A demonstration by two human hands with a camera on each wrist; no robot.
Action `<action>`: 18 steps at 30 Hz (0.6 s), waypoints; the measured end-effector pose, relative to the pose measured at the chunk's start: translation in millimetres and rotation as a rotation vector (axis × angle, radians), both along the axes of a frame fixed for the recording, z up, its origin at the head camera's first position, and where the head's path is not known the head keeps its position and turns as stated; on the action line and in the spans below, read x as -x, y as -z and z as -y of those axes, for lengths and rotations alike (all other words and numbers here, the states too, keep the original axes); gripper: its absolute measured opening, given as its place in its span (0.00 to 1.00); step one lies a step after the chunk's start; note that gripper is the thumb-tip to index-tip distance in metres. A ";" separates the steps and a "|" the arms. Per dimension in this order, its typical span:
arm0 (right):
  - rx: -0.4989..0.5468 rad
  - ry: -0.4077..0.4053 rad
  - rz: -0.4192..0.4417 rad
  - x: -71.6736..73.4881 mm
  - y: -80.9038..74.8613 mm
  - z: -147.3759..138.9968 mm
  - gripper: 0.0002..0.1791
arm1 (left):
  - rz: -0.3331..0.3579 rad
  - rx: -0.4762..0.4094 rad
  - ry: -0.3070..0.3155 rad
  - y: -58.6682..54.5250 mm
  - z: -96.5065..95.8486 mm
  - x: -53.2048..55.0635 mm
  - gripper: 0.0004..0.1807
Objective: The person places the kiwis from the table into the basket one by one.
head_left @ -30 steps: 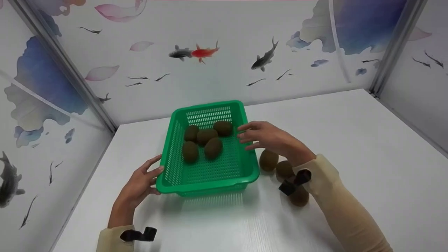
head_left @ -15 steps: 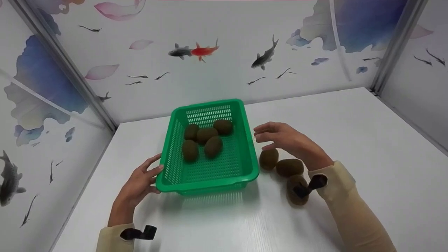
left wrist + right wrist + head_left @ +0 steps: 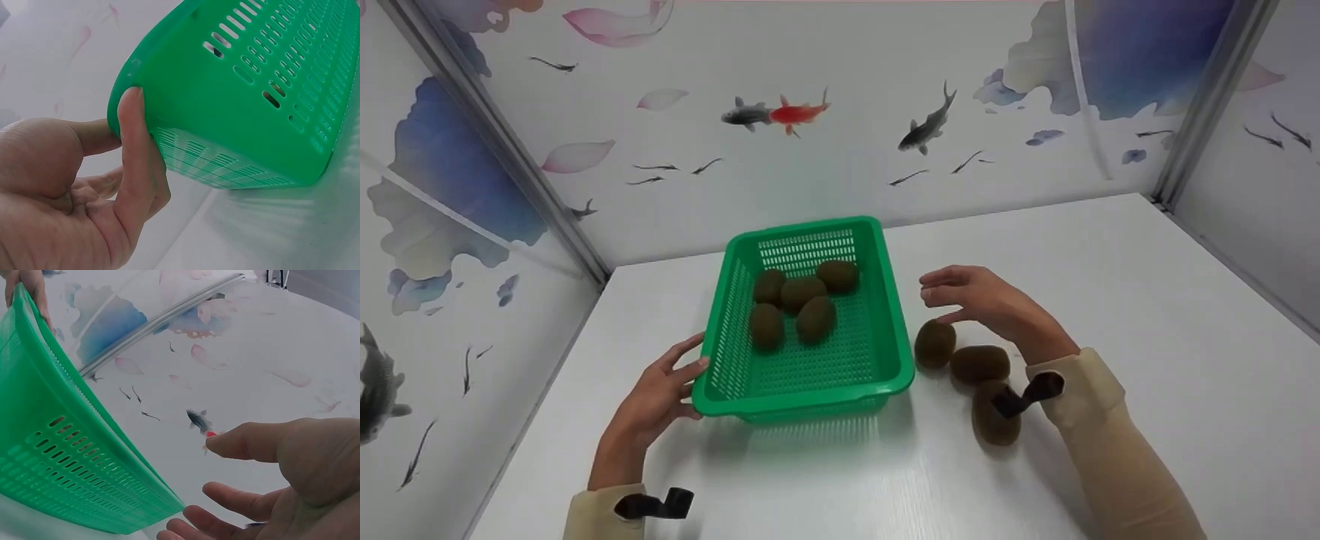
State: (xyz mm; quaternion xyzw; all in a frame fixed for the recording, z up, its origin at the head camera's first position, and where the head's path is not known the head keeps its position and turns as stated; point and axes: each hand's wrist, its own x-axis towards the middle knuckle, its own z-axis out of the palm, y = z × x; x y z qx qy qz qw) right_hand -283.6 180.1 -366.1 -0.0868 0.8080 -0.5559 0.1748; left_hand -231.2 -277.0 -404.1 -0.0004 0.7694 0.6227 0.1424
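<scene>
A green perforated plastic basket (image 3: 840,386) holds several brown kiwis, among them a front-left kiwi (image 3: 766,327). My left hand (image 3: 656,401) holds the basket's left rim between thumb and fingers; in the left wrist view one finger (image 3: 135,140) lies against the outer wall just under the rim. My right hand (image 3: 994,304) hovers to the right of the basket with relaxed, spread fingers and nothing in them, as the right wrist view also shows. Just below its fingers is an upright kiwi (image 3: 935,345), with a sideways kiwi (image 3: 979,365) and a nearer kiwi (image 3: 996,416) beyond it.
Everything stands on a white table (image 3: 810,487). A white back wall (image 3: 840,180) with printed fish rises behind the basket, and side panels with metal corner posts (image 3: 502,142) enclose the table. Black wrist mounts sit on both sleeves, one partly covering the nearest kiwi.
My right hand has moved right, from over the basket's right rim to beside it above the loose kiwis. The left hand and the basket stay in place.
</scene>
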 end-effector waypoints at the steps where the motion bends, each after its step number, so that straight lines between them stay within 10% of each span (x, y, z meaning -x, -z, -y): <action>1: 0.003 0.002 0.007 0.7 1.6 -1.9 0.31 | 0.000 0.002 -0.001 0.2 -0.2 0.2 0.35; 18: -0.013 0.090 0.130 18.5 29.8 -19.2 0.33 | -0.004 0.006 -0.004 0.0 -1.5 -0.9 0.35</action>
